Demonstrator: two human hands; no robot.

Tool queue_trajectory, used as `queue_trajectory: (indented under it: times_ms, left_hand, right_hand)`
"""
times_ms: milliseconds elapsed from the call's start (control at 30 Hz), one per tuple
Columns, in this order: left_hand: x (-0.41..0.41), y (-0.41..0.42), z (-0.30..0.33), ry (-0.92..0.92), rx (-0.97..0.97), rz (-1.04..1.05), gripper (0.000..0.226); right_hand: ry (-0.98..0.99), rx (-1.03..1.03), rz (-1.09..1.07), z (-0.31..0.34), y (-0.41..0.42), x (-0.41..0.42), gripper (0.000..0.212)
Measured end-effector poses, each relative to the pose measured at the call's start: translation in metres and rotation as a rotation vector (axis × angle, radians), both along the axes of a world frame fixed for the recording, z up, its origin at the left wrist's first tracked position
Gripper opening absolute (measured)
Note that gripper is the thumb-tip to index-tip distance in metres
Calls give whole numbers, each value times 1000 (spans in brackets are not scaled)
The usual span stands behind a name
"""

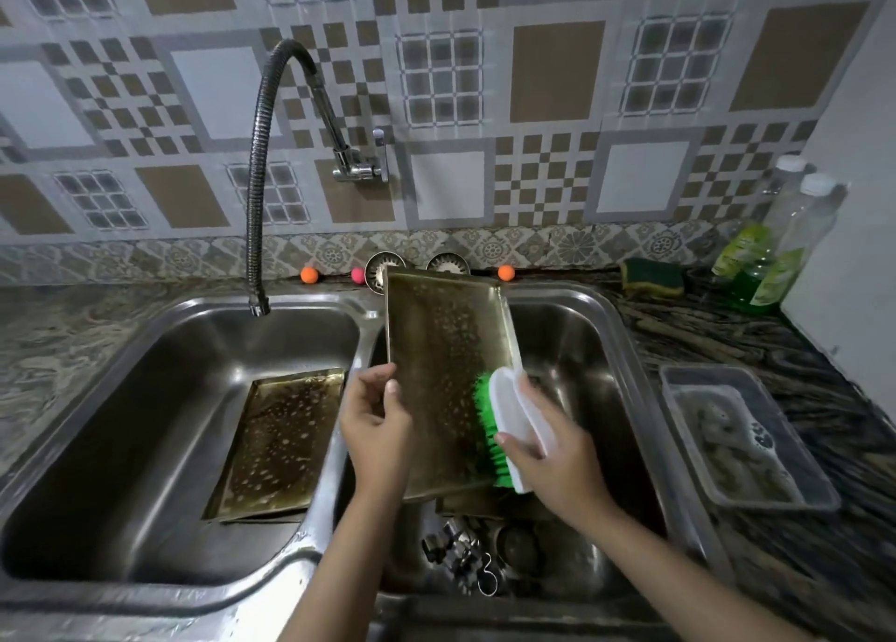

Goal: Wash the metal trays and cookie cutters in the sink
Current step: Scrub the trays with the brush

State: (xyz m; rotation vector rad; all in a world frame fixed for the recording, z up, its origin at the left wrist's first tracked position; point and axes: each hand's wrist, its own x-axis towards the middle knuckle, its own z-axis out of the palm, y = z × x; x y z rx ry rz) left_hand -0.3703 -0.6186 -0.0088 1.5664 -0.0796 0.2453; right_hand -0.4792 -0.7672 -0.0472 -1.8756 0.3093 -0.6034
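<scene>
I have a metal tray [436,375] propped up over the right basin [572,350] of the double sink, tilted back, its far edge near the wall and its lower edge down inside the basin. Its face is brown and speckled with pale spots. My left hand [376,423] grips the tray's left edge, thumb on the front and fingers curled behind. My right hand [552,452] is wrapped around the white back of a scrub brush [509,433], and its green bristles press against the tray's lower right part.

Below the tray, at the bottom of the right basin, lies a cluster of small metal cookie cutters [460,554]; I cannot tell their shapes. A second tray [281,442], just as stained, leans inside the left basin [121,423], beneath the spout of the flexible faucet [257,181].

On the counter to the right sits a clear plastic tub [814,486] holding sudsy water. Farther back are a green-and-yellow sponge [652,278] and two bottles [771,248] of green liquid with green labels; the lettering is too blurred to read.
</scene>
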Motion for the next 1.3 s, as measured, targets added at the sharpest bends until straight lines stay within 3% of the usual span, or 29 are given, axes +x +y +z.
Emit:
queue_trajectory:
  times_ms: [133,200,367,533,700,800,900,1033,1233,1300]
  left_hand:
    - [-6,0,-10,29,27,-15,21]
    - [-4,-2,-12,54,31,-16,19]
    - [7,-3,-15,132,3,-46,21]
    - [14,-14,-18,254,-40,-144,23]
    - [14,-26,-19,367,97,-290,12]
    - [12,-30,-23,231,337,-389,15]
    - [-5,-42,-10,128,320,-573,21]
    - [-26,-54,10,160,295,-849,38]
    - [-31,-47,12,152,152,-858,50]
    - [-31,-41,12,97,164,-829,55]
  right_hand:
    - [-106,201,-128,26,-34,8,72]
    - [-159,196,-179,39,-53,7,68]
    - [-25,40,-152,46,-77,1,52]
    - [23,171,18,37,-62,-2,58]
    - [5,356,-116,40,-49,3,53]
    - [-36,401,-202,33,-42,5,54]
    - [-42,357,-230,24,-38,5,54]
    - [-23,303,-161,25,-25,2,51]
    - [-113,356,-90,27,-15,-1,26]
    - [-139,343,-99,28,-18,-3,29]
